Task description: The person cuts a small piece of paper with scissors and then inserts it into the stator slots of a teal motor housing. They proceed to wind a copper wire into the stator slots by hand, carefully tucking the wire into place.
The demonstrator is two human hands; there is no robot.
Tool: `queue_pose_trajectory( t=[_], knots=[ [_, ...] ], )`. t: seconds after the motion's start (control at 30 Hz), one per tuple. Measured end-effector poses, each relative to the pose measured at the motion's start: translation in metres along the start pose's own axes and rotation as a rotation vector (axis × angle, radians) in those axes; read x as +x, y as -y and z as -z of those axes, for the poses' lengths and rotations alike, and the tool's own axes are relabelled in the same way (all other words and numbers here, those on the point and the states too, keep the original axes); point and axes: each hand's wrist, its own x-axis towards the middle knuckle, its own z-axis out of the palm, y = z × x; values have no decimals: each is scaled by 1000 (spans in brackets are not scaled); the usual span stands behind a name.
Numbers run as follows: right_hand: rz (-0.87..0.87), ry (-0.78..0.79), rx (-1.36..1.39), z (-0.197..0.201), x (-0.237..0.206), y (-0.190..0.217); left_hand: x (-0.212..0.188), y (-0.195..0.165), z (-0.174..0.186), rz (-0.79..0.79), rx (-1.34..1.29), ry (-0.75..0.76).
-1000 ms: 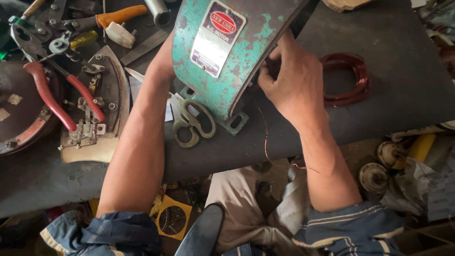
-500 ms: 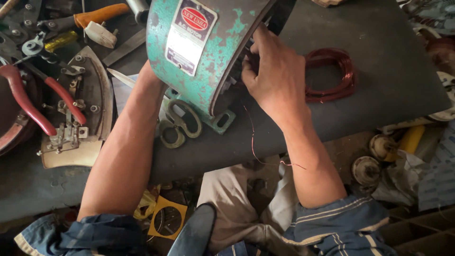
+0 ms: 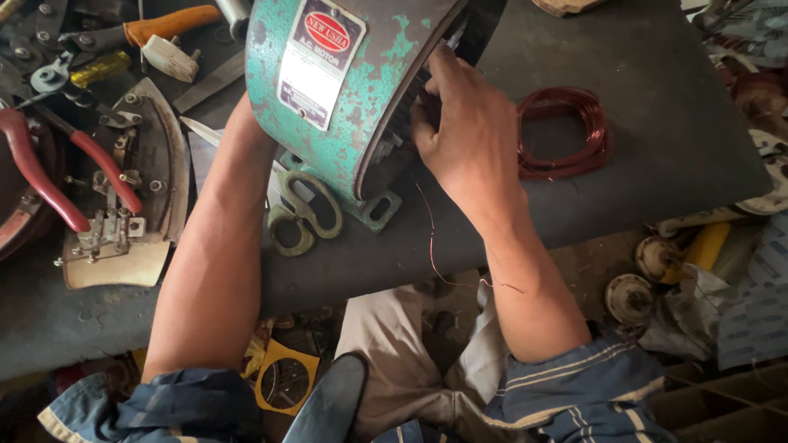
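Note:
A green, paint-chipped electric motor housing with a white and red label stands tilted on the dark workbench. My right hand reaches into its open end, fingers pressed on the windings inside. A thin copper wire trails down from that hand over the bench edge. My left forearm runs up behind the housing, and the hand itself is hidden by it. A coil of reddish copper wire lies just right of my right hand.
Green-handled scissors lie under the housing. Left of them are an iron sole plate, red-handled pliers, an orange-handled tool and a white plug. Round metal parts sit on the floor at right.
The view has shifted, so the motor and hands sit further left and higher. My right hand has slid up along the open end of the housing. The left arm stays behind it.

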Motion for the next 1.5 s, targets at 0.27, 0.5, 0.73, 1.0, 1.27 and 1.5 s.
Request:
queue_pose_trajectory(
  t=[0.27,0.5,0.73,1.0,1.27,1.5],
  knots=[
    [34,23,204,14,-9,-4,-2,-29,-27,-66,142,78],
    [167,80,189,23,-23,-21,-2,-32,-33,-158,193,111],
    [202,129,38,17,-37,-28,0,-26,-29,-176,226,40],
    [110,107,313,18,-32,-37,0,-30,-38,-210,299,51],
    [50,203,465,8,-27,-56,4,-31,-40,-227,292,27],
    [198,135,153,9,-24,-51,5,-35,-46,-199,335,5]
  ],
)
